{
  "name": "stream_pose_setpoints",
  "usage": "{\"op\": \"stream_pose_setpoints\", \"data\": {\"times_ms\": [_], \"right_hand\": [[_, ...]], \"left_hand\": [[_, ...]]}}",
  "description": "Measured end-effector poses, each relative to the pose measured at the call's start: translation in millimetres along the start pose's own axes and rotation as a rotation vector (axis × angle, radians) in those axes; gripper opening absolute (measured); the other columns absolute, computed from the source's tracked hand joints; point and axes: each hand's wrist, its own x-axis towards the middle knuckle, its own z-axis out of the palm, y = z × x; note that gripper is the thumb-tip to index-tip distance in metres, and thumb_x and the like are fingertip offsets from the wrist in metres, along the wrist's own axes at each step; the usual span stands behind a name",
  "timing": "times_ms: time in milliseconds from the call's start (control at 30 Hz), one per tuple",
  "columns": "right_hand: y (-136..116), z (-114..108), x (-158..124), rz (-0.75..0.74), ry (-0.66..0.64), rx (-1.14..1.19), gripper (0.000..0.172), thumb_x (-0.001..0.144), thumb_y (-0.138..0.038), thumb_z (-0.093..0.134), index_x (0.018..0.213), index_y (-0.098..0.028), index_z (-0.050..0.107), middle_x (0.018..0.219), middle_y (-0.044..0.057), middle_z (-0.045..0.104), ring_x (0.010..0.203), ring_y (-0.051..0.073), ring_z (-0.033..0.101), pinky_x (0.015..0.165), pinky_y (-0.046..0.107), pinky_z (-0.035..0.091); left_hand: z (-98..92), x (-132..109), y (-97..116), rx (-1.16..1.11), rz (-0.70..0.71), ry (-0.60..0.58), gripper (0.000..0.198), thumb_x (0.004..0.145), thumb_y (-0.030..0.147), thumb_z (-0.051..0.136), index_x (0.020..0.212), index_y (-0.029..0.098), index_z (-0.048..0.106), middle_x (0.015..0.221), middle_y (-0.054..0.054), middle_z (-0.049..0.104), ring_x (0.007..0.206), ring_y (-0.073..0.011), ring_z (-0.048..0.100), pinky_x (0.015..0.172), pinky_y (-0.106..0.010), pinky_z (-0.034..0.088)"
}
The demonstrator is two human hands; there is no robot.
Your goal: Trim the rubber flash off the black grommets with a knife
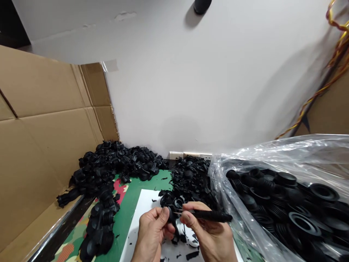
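My left hand (151, 230) pinches a small black rubber part (171, 215) between thumb and fingers, low in the middle of the view. In my right hand (214, 233) is a thin-bladed knife with a black handle (214, 215); its slim tip points left, close to the part. Whether the tip touches the rubber I cannot tell. Below both hands lies a white board (141, 207), strewn with black rubber scraps (192, 255). More black pieces sit just beyond my fingertips, partly hidden by the hands.
Ribbed black rubber parts (128, 160) are heaped at the back left and along the left side. Another pile of black scraps (191, 178) lies behind my hands. A clear plastic bag (222, 182) of larger parts stands right. Cardboard (49, 138) walls the left; power sockets (176, 155) line the wall.
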Motion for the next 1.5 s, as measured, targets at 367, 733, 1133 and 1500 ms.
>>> {"op": "stream_pose_setpoints", "data": {"times_ms": [367,733,1133,1500], "right_hand": [[-8,-6,11,-0.535,-0.160,-0.316,0.022,0.089,-0.027,0.047,0.077,-0.022,0.065,0.068,0.005,0.066,0.060,0.016,0.062,0.052,0.024,0.049],[-3,-29,34,0.077,-0.166,-0.165,0.039,0.078,-0.056,0.055,0.078,-0.018,0.061,0.054,0.001,0.057,0.053,0.019,0.058,0.052,0.029,0.047],[-21,-16,17,0.066,-0.317,-0.016,0.034,0.083,-0.049,0.053,0.070,-0.018,0.058,0.063,0.000,0.054,0.059,0.016,0.052,0.055,0.027,0.044],[-15,-5,6,-0.053,-0.242,-0.239,0.021,0.086,-0.031,0.044,0.080,-0.020,0.061,0.068,0.002,0.062,0.062,0.017,0.057,0.059,0.025,0.044]], "left_hand": [[-4.0,1,-9,0.079,0.049,-0.140,0.040,0.058,0.046,0.080,0.050,0.012,0.060,0.039,0.002,0.051,0.036,-0.0058,0.041,0.038,-0.017,0.029],[-8.2,6,-5,-0.003,-0.004,-0.139,0.034,0.061,0.041,0.080,0.057,0.012,0.062,0.044,-0.002,0.057,0.040,-0.0074,0.047,0.038,-0.015,0.031],[-9.3,12,-9,-0.125,-0.101,-0.089,0.032,0.064,0.040,0.079,0.068,0.011,0.066,0.043,-0.001,0.058,0.037,-0.0075,0.048,0.036,-0.014,0.034],[-7.7,12,-11,-0.206,-0.080,-0.009,0.024,0.061,0.024,0.082,0.073,0.013,0.064,0.054,0.001,0.062,0.038,-0.0072,0.055,0.033,-0.013,0.036]]}}
